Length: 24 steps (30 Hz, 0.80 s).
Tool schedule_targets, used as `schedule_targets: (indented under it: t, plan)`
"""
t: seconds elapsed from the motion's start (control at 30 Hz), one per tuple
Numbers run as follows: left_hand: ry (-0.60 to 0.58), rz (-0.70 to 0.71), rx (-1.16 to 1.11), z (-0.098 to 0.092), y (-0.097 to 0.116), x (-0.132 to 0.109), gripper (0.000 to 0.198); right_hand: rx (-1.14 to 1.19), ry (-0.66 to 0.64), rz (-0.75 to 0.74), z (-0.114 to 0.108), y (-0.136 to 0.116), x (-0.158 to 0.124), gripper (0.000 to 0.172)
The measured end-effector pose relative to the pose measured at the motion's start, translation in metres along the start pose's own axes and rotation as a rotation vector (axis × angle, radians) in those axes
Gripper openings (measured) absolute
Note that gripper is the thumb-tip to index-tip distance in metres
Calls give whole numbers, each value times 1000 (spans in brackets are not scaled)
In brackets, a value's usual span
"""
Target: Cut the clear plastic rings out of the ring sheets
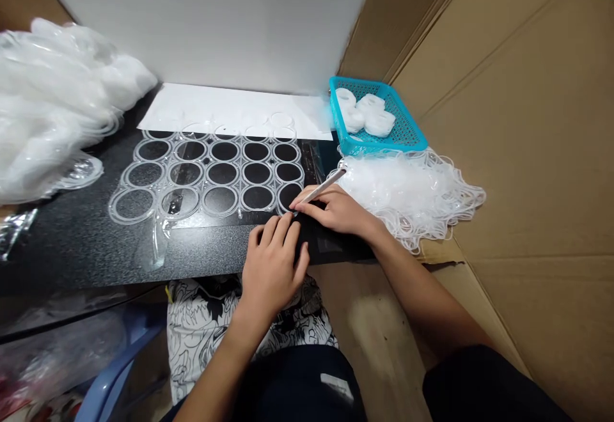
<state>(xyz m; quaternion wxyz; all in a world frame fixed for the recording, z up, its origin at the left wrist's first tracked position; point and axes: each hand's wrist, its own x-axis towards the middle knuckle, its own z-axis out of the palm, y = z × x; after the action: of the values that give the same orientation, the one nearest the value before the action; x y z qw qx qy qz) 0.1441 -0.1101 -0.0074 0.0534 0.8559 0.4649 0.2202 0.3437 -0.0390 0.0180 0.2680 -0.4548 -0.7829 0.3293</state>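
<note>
A clear plastic sheet of rows of round rings (220,215) lies on the black speckled table (96,246). My right hand (338,210) pinches a slim white pen-like tool (326,185), its lower end at the near-right ring of the sheet. The exact kind of tool I cannot make out, since its tip is hidden by the fingers. Beside it, my left hand (272,259) rests palm down with fingers stretched, the fingertips at the sheet's near edge. Nothing shows in that hand.
A heap of clear plastic pieces (57,102) rises at left. On the right lie white-edged clear pieces (398,185), below a turquoise basket (384,148) with white ring bundles (380,123). White paper (225,107) lies behind the sheet. Cardboard (527,121) walls the right side.
</note>
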Motion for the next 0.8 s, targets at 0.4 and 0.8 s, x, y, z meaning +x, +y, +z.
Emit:
schedule_targets:
  t: [0.4,0.8]
  plan:
    - [-8,20,70,3,1,0,39,-531,52,-413,6,16,3,32]
    - [13,-11,71,3,3,1,37,-658,258,-115,-17,10,113,35]
